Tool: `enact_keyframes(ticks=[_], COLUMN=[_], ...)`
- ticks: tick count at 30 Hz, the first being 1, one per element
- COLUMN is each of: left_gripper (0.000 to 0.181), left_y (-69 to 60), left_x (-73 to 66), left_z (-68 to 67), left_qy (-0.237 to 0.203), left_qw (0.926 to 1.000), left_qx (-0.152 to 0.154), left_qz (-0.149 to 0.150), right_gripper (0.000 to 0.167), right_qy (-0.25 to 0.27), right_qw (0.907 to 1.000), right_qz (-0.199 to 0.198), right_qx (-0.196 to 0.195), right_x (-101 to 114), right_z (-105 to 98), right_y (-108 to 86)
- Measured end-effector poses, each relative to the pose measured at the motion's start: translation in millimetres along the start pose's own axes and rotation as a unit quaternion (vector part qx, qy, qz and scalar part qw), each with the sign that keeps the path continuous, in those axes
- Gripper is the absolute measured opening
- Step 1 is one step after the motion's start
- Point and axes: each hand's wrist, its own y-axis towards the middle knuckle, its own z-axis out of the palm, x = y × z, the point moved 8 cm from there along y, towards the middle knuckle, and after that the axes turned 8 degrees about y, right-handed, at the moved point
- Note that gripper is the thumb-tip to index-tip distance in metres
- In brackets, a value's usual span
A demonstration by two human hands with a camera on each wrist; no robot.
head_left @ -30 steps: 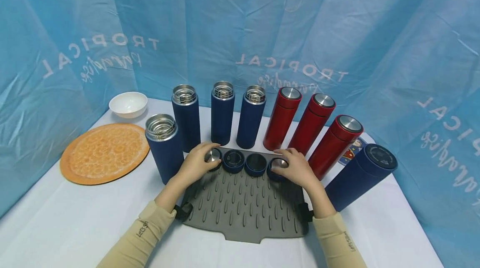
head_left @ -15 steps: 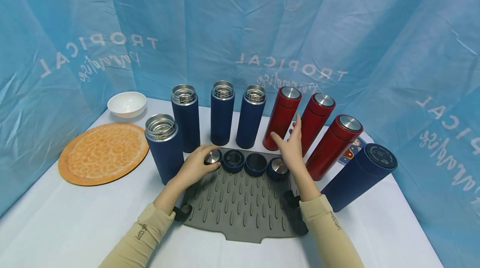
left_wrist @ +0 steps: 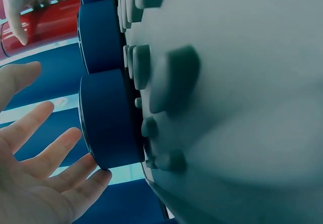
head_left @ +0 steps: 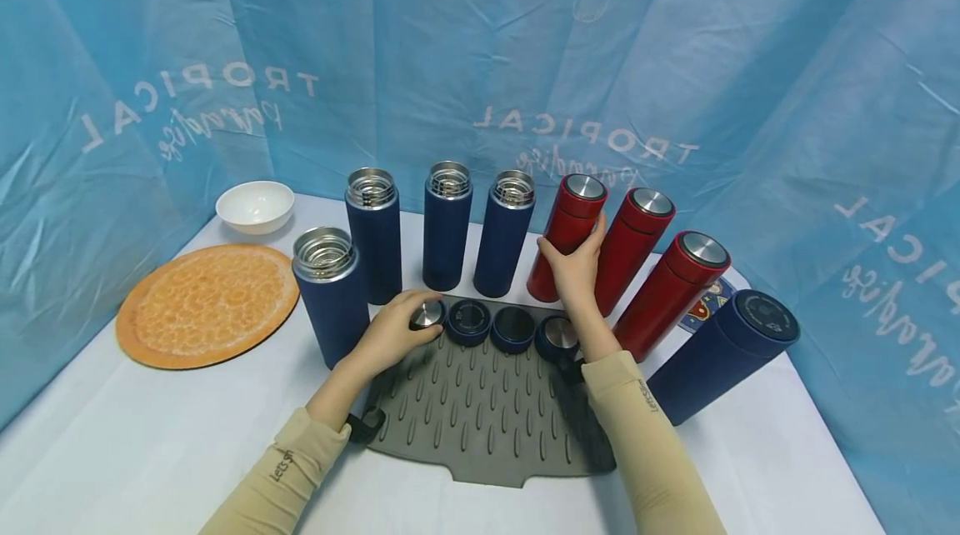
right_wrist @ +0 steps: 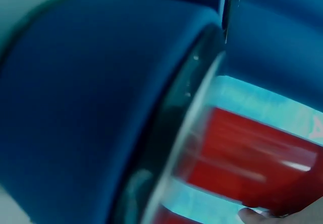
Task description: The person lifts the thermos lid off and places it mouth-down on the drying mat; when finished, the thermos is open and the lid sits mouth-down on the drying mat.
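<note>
My left hand is at the leftmost steel-topped lid on the grey mat. In the left wrist view its fingers are spread and fairly straight, a fingertip touching the edge of a blue lid. My right hand grips the leftmost red bottle, thumb on its left side and fingers on its right; the bottle stands upright. Beneath the right wrist sits another steel-topped lid, which looms large in the right wrist view. Two dark lids lie between the steel-topped ones.
Several blue bottles with uncovered steel mouths stand behind and left of the mat. Two more red bottles and a capped blue bottle stand right. Far left are a white bowl and an orange round mat.
My right hand has left the rightmost lid, moved up and back, and closed around the leftmost red bottle. The left hand has stayed at its lid.
</note>
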Motion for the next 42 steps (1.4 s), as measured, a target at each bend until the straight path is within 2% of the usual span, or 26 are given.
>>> enact_keyframes(ticks=[7, 18, 24, 33, 37, 42], left_gripper=[0.047, 0.046, 0.045, 0.044, 0.044, 0.045], left_y=[0.3, 0.8, 1.1, -0.6, -0.4, 0.5], left_x=[0.4, -0.6, -1.4, -1.6, -1.4, -0.9], left_z=[0.5, 1.0, 1.0, -1.0, -0.5, 0.2], left_qy=[0.002, -0.002, -0.001, 0.002, 0.004, 0.003], left_qw=[1.0, 1.0, 1.0, 1.0, 1.0, 1.0], left_qx=[-0.001, 0.001, 0.001, 0.0, 0.002, 0.002], left_qz=[0.002, 0.003, 0.002, 0.0, 0.001, 0.001], right_gripper=[0.101, 0.094, 0.091, 0.085, 0.082, 0.083], right_qy=[-0.014, -0.04, -0.039, 0.019, 0.046, 0.052], right_qw=[0.9995, 0.9987, 0.998, 0.9936, 0.9891, 0.9843], right_qz=[-0.016, -0.023, -0.047, -0.112, -0.138, -0.157], right_qx=[-0.022, -0.02, -0.015, 0.0, 0.024, 0.062], right_x=[-3.3, -6.5, 2.0, 44.8, 69.6, 82.8], right_z=[-0.4, -1.0, -3.2, -12.7, -16.7, -19.2], right_y=[9.6, 11.5, 7.0, -18.6, -42.5, -68.4])
